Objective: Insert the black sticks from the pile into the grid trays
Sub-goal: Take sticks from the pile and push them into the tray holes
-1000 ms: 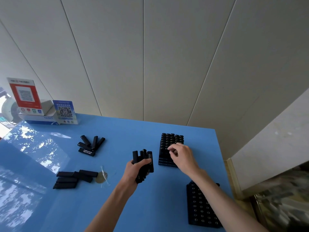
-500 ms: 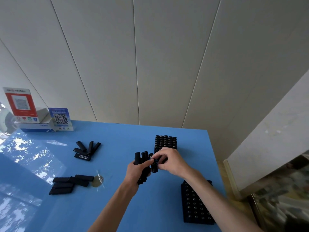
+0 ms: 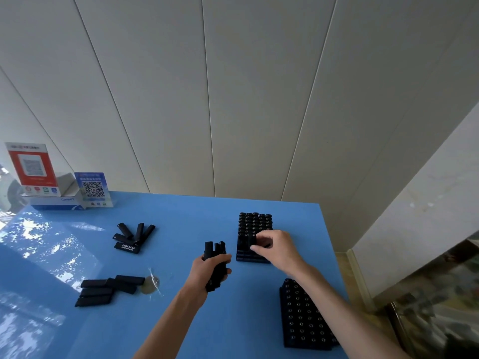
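Left hand (image 3: 207, 270) gripping a bundle of black sticks (image 3: 216, 265), upright, just left of the far grid tray (image 3: 252, 224). Right hand (image 3: 276, 248) over this tray's near rows, fingers curled, pinching a single stick (image 3: 252, 242) at the tray top. Second grid tray (image 3: 303, 317) nearer than the far tray, partly under the right forearm. Loose sticks (image 3: 133, 235) and flat black bars (image 3: 106, 290) well left of it, on the blue table (image 3: 168, 211).
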